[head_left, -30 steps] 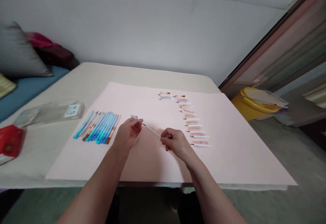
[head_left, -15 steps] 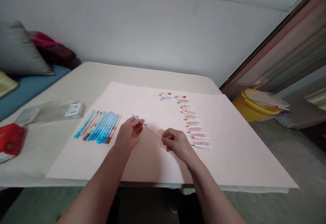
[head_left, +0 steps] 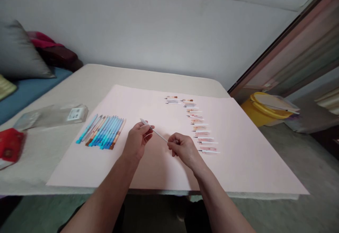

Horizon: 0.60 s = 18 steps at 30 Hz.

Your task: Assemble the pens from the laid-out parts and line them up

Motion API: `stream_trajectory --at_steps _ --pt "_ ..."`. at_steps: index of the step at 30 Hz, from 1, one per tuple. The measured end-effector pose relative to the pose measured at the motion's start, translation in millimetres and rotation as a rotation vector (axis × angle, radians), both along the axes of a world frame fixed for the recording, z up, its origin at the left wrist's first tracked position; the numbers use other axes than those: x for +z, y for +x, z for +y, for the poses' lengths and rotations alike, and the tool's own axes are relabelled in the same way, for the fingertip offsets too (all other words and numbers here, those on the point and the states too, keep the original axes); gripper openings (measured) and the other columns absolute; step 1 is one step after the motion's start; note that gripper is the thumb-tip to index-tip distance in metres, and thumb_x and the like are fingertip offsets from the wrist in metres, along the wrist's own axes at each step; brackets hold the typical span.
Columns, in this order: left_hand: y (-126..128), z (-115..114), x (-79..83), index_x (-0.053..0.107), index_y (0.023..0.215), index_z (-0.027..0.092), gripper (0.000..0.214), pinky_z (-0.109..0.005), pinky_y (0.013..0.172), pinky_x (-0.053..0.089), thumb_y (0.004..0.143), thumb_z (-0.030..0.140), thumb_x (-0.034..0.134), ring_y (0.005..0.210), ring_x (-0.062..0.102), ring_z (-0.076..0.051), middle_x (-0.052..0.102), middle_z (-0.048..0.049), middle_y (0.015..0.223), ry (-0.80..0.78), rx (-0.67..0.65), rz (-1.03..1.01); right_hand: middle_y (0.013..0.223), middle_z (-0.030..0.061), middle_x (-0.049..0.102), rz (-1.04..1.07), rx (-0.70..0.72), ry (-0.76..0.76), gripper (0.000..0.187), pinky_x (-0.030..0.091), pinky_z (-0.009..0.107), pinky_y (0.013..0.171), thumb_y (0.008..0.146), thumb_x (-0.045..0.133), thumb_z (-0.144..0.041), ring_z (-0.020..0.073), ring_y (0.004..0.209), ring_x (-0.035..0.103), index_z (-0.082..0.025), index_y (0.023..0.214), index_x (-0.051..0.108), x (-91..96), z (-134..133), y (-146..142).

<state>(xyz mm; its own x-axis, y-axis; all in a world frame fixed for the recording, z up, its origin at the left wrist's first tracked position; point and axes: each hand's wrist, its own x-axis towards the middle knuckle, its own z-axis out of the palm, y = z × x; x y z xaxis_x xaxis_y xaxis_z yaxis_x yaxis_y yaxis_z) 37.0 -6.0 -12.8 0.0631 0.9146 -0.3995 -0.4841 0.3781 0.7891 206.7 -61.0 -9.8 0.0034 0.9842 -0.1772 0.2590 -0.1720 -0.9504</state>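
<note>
Both hands hold one thin white pen refill over a pale pink paper sheet. My left hand pinches its upper end, fingers closed round it. My right hand is closed on its lower end. A row of several blue and orange pens lies side by side left of my left hand. A curved line of several small pink and orange pen parts with white refills lies to the right of my right hand.
The sheet lies on a beige table. A clear plastic packet and a red box sit at its left. A yellow bucket stands on the floor at right. A grey cushion lies far left.
My left hand has slid a little right along the refill toward my right hand. The right hand has barely moved.
</note>
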Motion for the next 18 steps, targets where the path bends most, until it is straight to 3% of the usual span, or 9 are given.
stream_trajectory --at_steps 6,18 --pt "1.8 -2.3 5.5 0.057 0.097 0.016 0.029 -0.023 0.067 0.045 0.070 0.020 0.065 0.076 0.060 -0.011 0.067 -0.0077 0.088 0.018 0.028 0.061 0.054 -0.0055 0.054 0.004 0.008 0.008 0.003 0.038 0.018 0.043 0.071 0.054 -0.019 0.0080 0.044 0.053 -0.018 0.071 0.057 1.3 -0.3 -2.1" --pt "9.7 -10.7 0.3 0.058 0.100 0.017 0.032 -0.026 0.071 0.043 0.071 0.025 0.065 0.079 0.060 -0.013 0.067 -0.0087 0.091 0.058 -0.040 0.068 0.054 -0.0055 0.055 -0.005 -0.002 0.014 0.004 0.038 0.018 0.044 0.073 0.054 -0.020 0.0080 0.044 0.053 -0.018 0.072 0.057 0.0 -0.8 -2.1"
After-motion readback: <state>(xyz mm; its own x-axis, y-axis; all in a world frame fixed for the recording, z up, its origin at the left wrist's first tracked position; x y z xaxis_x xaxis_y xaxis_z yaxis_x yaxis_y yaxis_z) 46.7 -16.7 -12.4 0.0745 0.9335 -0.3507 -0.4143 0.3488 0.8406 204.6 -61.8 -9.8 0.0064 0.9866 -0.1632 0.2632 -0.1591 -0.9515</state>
